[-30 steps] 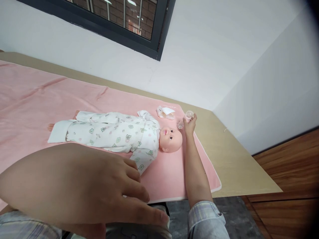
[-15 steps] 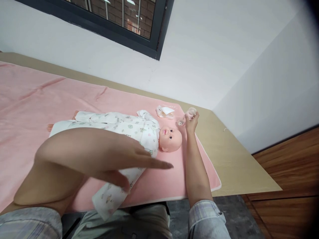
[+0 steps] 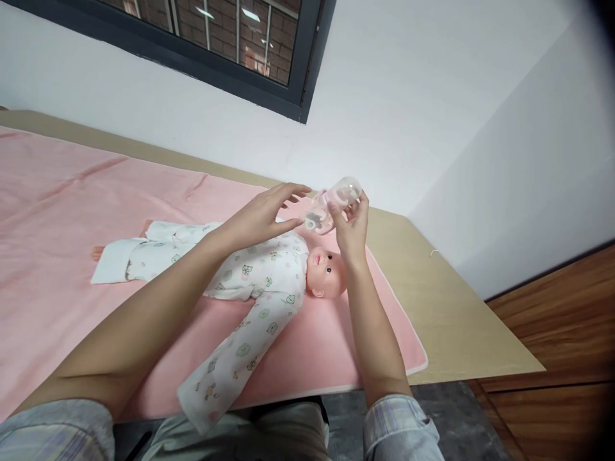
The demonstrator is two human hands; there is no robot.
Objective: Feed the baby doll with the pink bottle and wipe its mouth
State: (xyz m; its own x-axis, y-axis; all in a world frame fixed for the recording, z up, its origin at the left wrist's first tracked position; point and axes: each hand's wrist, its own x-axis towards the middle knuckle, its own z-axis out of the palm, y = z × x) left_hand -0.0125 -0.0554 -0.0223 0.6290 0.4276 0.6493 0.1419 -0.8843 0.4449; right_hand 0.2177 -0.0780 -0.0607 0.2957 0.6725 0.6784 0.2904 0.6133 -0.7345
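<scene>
In my right hand (image 3: 353, 224) is a clear baby bottle (image 3: 344, 192) with pinkish handles, tilted so its top end points left and down. Beside that end, my left hand (image 3: 269, 214) reaches in with fingers spread and thumb apart; whether a fingertip touches the bottle I cannot tell. Below both hands a baby doll (image 3: 327, 272) lies on its back, its head to the right. It wears a white printed outfit (image 3: 269, 285), one long sleeve hanging over the near edge. My left forearm hides part of its body.
A pink blanket (image 3: 62, 211) lies under the doll on a tan table (image 3: 446, 314). Behind the table stands a white wall with a dark-framed window (image 3: 302, 77). Wooden panelling (image 3: 567, 333) is at the right, beyond the table's corner.
My right hand has lifted the bottle up from the blanket's far corner and moved it left. My left hand has swung forward from above the doll's near side to beside the bottle.
</scene>
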